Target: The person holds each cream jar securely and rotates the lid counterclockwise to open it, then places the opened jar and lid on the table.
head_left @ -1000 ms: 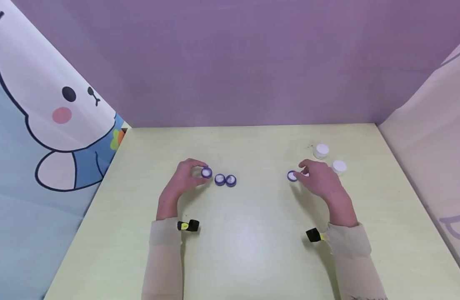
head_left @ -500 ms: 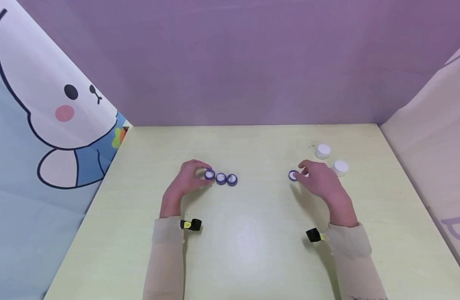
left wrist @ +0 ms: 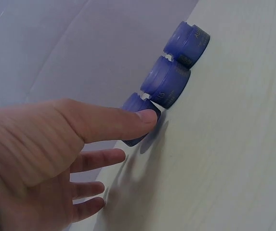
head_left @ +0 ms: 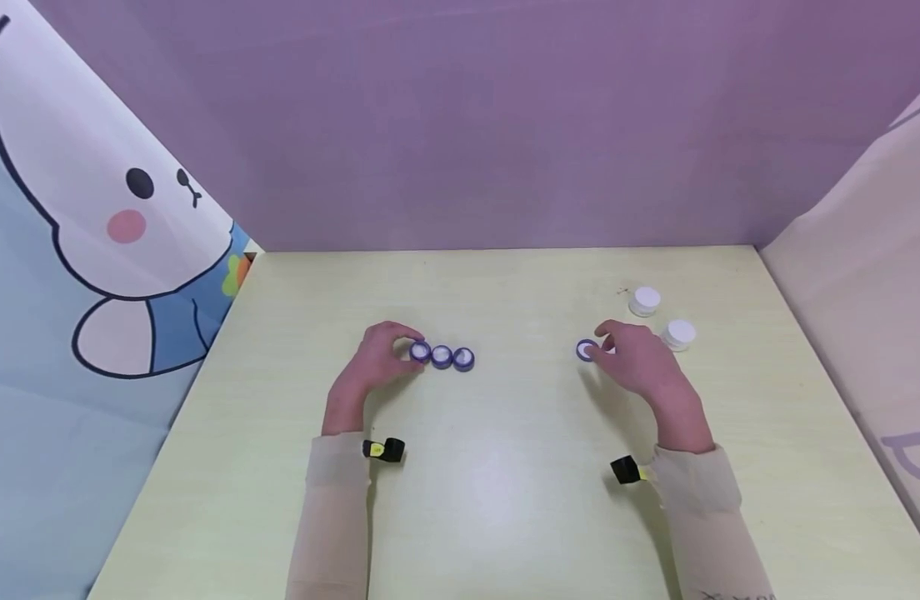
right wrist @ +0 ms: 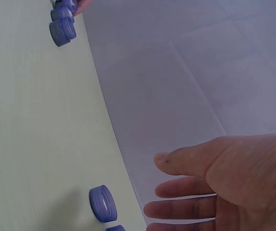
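In the head view my left hand pinches a small blue open-topped jar between thumb and index finger. It is at the left end of a row with a middle jar and a right-hand jar. The left wrist view shows threaded necks and printed sides on the row, and my thumb covers part of the nearest jar. My right hand hovers with loosely bent fingers, holding nothing. Beneath it a blue screw lid lies on the table, with part of a second lid at the frame's bottom edge.
Two white round containers, one farther back and one nearer, stand behind and beside my right hand. The pale table ends at a purple backdrop. Printed cloths hang at both sides.
My left hand has moved right and slightly nearer with its jar, bringing it up against the other two in the row. The right hand has barely moved.
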The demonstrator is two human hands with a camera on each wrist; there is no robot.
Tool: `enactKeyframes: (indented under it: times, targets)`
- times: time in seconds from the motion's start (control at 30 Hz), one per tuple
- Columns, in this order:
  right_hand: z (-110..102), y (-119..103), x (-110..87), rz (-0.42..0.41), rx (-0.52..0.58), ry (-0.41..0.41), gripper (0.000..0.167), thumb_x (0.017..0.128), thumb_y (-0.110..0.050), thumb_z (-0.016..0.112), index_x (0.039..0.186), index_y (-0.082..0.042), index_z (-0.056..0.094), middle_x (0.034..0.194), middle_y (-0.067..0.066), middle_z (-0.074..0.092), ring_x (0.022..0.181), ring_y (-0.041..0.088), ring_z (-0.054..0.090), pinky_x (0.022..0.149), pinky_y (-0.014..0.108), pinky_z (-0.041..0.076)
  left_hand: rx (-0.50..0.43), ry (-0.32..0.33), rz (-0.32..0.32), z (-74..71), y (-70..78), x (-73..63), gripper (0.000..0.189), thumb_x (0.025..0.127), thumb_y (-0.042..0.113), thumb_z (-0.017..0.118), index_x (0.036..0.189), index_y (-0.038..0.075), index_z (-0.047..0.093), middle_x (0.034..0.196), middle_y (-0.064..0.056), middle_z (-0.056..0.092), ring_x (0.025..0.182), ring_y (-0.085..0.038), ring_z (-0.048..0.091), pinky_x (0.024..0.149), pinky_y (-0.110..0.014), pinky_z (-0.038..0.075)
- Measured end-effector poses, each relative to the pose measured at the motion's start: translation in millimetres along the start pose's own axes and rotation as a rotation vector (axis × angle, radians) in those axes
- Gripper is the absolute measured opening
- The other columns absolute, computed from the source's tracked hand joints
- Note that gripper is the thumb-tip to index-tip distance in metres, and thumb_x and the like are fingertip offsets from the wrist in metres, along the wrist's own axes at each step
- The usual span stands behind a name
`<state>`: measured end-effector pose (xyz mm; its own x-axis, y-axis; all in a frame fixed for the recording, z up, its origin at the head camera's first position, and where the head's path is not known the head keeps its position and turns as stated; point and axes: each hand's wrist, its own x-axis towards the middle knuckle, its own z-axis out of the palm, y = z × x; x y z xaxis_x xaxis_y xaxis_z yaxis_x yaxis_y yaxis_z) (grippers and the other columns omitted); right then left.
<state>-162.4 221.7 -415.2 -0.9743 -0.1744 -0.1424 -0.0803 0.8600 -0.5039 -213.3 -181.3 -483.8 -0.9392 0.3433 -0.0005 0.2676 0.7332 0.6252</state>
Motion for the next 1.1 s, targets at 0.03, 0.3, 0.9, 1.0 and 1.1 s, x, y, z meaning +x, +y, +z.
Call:
enactKeyframes:
  times: [0.03,0.3,0.9,1.0,1.1]
  targets:
    - [0.0,-0.3,0.2,-0.001,-0.001,0.0,0.046,0.097,-0.032,0.057,0.126,0.003,0.055,0.107,0.021,0.066,0.092,0.035,0.063,0.077,0.049,0.049,0.007,0.001,-0.006,0.2,0.1,0.2,0.041,0.073,0.013,0.086,0.111,0.015,0.071,0.119,-0.006,0.063,0.119,-0.029,0.048,0.108,-0.05,0.026]
    - [0.8,-0.8,1.2,-0.004,-0.005,-0.012,0.046,0.097,-0.032,0.057,0.127,0.003,0.055,0.106,0.02,0.066,0.09,0.034,0.063,0.076,0.048,0.049,0.03,-0.012,-0.051,0.9,1.7,-0.4,0.043,0.074,0.017,0.085,0.114,0.015,0.07,0.123,-0.007,0.06,0.121,-0.03,0.046,0.108,-0.05,0.026]
    - [4.7,0.8,0.9,-0.006,0.013,-0.024,0.045,0.097,-0.032,0.058,0.126,0.002,0.056,0.101,0.016,0.067,0.085,0.028,0.062,0.073,0.044,0.049,0.028,-0.054,-0.062,-3.5,1.9,-4.0,0.051,0.075,0.015,0.084,0.122,0.009,0.065,0.127,-0.011,0.058,0.124,-0.031,0.046,0.107,-0.047,0.032]
    - [5.4,0.9,1.1,-0.01,0.011,-0.018,0.044,0.096,-0.031,0.058,0.125,0.002,0.056,0.1,0.015,0.067,0.084,0.028,0.062,0.073,0.044,0.049,0.008,-0.065,-0.078,-6.1,2.4,-6.0,0.053,0.077,0.015,0.083,0.125,0.008,0.062,0.13,-0.011,0.057,0.126,-0.031,0.045,0.108,-0.046,0.032]
    - [5.9,0.5,2.0,-0.014,0.007,-0.01,0.045,0.096,-0.031,0.058,0.126,0.002,0.056,0.1,0.015,0.067,0.082,0.027,0.062,0.072,0.044,0.049,-0.012,-0.082,-0.105,-10.2,4.3,-9.2,0.056,0.078,0.016,0.082,0.128,0.007,0.059,0.133,-0.012,0.054,0.129,-0.032,0.043,0.109,-0.047,0.03]
